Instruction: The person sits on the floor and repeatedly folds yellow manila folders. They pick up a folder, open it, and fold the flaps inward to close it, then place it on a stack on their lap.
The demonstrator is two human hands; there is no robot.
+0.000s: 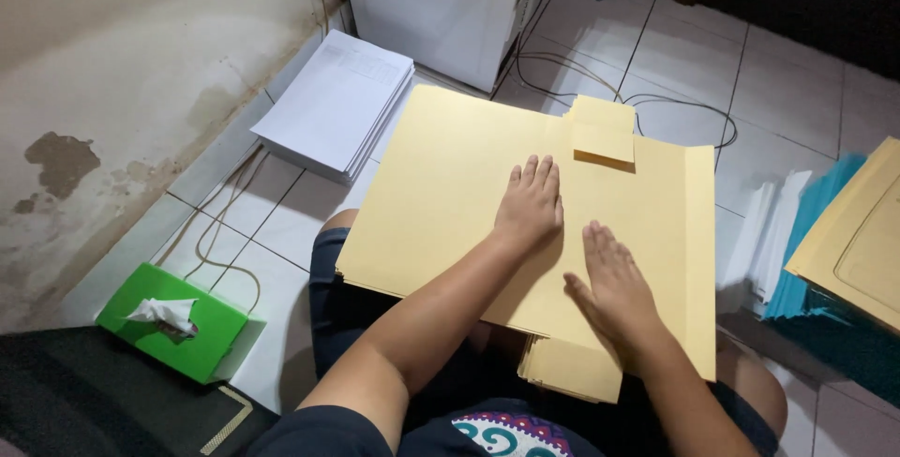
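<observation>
**Both palms pressed flat on a manila folder**

A large manila folder (441, 194) was held across the lap, above the tiled floor (797, 91). The left hand (531, 206) was laid flat on it near the middle, with the 4 fingers (536, 174) kept straight and close together, pointing to 12 o'clock. The right hand (614, 281) was placed just beside it, at about 4 o'clock from the left one, also flat, its fingers pressed together and nothing pinched. The folder lay under both palms and extended past the fingertips in every direction. A small folded tab (602, 129) was seen at 1 o'clock from the left fingertips, near but apart.

A risk can be judged here: the sheet was supported only by the knees, so uneven pressure could bend it or cause a wrong crease. More folders (572, 368) were seen below, at 6 o'clock, and these could slide off the lap if the top one was pushed.

A stack of white paper (337, 101) lay at 10 o'clock, a green tissue box (183, 326) at 8 o'clock, and further folders over blue sheets (844, 241) at 3 o'clock.
</observation>
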